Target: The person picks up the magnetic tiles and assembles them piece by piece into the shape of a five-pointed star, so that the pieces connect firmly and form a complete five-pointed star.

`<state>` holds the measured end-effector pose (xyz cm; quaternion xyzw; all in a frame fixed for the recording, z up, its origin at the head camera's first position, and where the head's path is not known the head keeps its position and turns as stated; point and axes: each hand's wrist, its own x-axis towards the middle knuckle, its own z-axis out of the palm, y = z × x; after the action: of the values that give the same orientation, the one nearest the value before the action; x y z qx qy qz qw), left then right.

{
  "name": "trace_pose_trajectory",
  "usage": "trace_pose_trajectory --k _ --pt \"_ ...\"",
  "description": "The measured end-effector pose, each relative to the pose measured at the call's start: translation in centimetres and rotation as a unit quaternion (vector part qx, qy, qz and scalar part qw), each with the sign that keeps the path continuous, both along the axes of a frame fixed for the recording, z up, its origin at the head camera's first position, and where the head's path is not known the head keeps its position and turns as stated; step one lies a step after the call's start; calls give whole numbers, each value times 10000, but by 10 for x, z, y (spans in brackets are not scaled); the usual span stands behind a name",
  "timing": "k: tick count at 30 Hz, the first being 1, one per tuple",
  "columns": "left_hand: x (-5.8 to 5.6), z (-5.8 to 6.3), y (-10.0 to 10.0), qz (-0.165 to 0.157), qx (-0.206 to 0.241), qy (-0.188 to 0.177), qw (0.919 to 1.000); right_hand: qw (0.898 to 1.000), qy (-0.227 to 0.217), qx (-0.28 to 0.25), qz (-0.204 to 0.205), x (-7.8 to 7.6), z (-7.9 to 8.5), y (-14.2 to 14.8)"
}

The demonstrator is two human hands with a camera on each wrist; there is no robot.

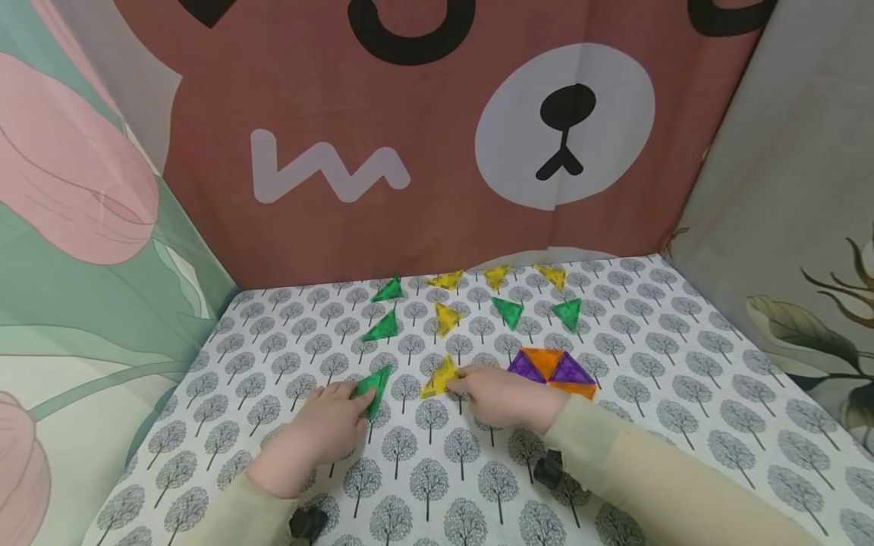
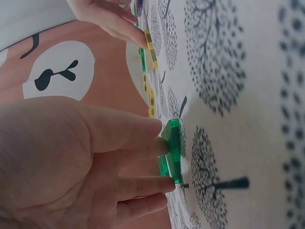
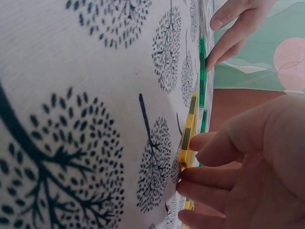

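Note:
On the tree-print cloth, my left hand [image 1: 326, 425] rests its fingertips on a green triangle tile [image 1: 375, 390]. In the left wrist view its fingers are mostly straight, touching the face and lower edge of the green tile [image 2: 174, 150]. Just to the right, my right hand [image 1: 501, 393] pinches the near corner of a yellow triangle tile [image 1: 438, 378] between thumb and fingers. That yellow tile [image 3: 190, 121] looks slightly tilted in the right wrist view. The two tiles lie apart, with a narrow gap between them.
Farther back lie more green tiles [image 1: 382, 327] and yellow tiles [image 1: 447, 318] in loose rows. Beyond my right wrist, purple and orange triangle tiles [image 1: 546, 362] are joined edge to edge. A bear-print curtain [image 1: 341, 227] stands at the cloth's far edge.

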<state>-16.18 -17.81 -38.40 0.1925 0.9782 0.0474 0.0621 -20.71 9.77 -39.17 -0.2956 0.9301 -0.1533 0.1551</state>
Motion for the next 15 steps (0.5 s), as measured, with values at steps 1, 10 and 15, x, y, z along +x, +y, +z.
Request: trace_pose_trajectory --k 1,10,15 --pt "0 0 2 14 -1 -5 10000 10000 -68 -70 -16 0 0 1" --pt "-4 -5 8 -38 -184 14 9998 9969 -515 -587 -92 -3 -5 6" --pt "-3 -2 13 -53 -179 5 9998 9960 -572 -689 47 -4 -7 6"
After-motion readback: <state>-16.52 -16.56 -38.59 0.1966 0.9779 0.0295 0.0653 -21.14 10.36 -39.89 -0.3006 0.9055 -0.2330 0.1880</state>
